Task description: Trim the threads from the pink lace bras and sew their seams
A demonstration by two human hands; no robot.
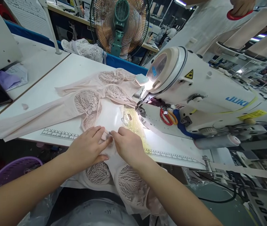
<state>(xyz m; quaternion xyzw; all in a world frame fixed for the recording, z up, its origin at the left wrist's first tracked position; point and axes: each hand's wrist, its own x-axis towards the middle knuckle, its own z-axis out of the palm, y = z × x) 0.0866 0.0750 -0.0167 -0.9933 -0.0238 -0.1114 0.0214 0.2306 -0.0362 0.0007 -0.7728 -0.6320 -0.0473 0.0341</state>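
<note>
Pale pink lace bras lie across the white sewing table, one lace cup (pixel 86 102) left of the sewing machine (pixel 185 78). More lace cups (pixel 132 185) hang over the front edge toward my lap. At the table's front, my left hand (pixel 88 146) pinches a pale pink fabric edge. Close on its right, my right hand (pixel 128 144) is closed, thumb and forefinger together at the same fabric; a small dark tip shows between the fingertips, too small to name. Part of the fabric reaches the lit needle area (pixel 139 108).
Red and orange scissors (pixel 168 117) lie by the machine's base. A ruler strip (pixel 60 134) runs along the front edge. A fan (pixel 120 28) stands behind, a purple basket (pixel 13 171) lower left. Another person's hand (pixel 243 7) holds red-handled scissors at the upper right.
</note>
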